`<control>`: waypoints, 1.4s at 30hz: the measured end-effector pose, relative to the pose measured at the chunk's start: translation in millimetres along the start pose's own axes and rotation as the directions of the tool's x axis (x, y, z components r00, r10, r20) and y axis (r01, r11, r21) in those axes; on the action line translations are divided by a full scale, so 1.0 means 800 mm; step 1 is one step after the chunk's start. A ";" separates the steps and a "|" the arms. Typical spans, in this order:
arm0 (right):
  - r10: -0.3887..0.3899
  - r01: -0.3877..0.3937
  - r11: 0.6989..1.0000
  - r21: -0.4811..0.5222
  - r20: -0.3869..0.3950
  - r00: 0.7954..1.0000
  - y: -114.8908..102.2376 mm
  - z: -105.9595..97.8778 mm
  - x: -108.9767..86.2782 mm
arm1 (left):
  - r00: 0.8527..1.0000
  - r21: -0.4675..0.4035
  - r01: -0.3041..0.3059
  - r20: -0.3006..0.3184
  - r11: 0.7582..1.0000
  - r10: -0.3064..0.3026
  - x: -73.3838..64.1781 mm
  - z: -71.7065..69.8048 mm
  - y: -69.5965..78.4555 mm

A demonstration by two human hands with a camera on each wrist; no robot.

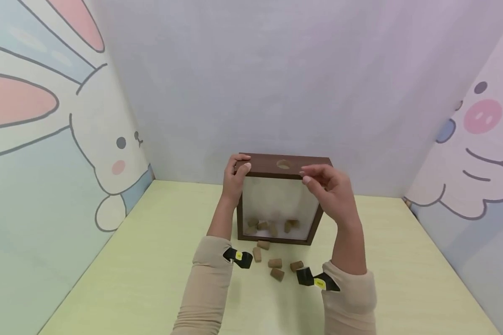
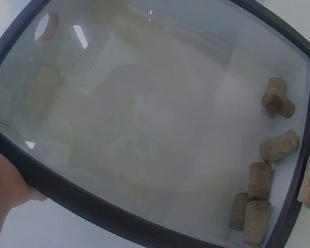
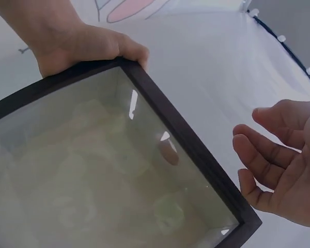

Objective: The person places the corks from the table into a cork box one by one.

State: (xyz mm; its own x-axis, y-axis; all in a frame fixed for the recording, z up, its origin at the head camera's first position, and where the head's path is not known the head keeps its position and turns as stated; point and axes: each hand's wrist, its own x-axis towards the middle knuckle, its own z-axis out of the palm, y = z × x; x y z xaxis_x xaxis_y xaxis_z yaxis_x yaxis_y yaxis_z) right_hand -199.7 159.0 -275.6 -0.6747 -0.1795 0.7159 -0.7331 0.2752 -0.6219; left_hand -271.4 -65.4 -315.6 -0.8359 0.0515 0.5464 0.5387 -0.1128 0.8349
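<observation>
A dark brown wooden shadow box [image 1: 263,164] with a clear front pane stands upright on the table, a round hole [image 1: 283,164] in its top. My left hand [image 1: 234,181] grips its top left corner, the thumb on the front edge and the fingers over the top. Beside the top right part of the box is my right hand [image 1: 337,195], its fingers loosely bent. In the right wrist view nothing shows between those fingers [image 3: 271,155]. Several corks [image 2: 279,146] lie on the floor of the box behind the pane.
On the pale yellow table [image 1: 159,279], several loose corks [image 1: 275,263] are scattered just in front of the box. Behind it hangs a plain whitish backdrop [image 1: 251,93]. Side panels carry a cartoon rabbit [image 1: 96,135] on the left and a pig [image 1: 465,172] on the right.
</observation>
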 end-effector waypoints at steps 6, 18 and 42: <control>0.095 -0.087 0.992 -0.089 0.089 0.992 0.027 -0.004 -0.032 | 1.000 0.003 0.009 0.004 1.000 -0.009 -0.001 0.001 0.000; 0.286 -0.262 0.952 -0.158 0.152 0.946 0.061 0.011 -0.065 | 1.000 -0.007 0.009 -0.022 1.000 -0.009 -0.003 -0.001 0.005; 0.460 -0.462 0.885 -0.061 0.270 0.846 0.095 0.043 -0.099 | 1.000 -0.008 0.006 -0.012 1.000 -0.006 -0.002 0.001 0.004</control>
State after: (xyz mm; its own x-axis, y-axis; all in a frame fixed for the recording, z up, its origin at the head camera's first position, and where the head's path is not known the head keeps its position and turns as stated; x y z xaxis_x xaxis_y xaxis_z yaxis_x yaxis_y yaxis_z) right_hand -204.5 162.0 -390.5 -0.9311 -0.2801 0.2335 -0.3316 0.3841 -0.8617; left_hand -268.3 -65.0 -313.5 -0.8403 0.0404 0.5406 0.5330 -0.1203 0.8375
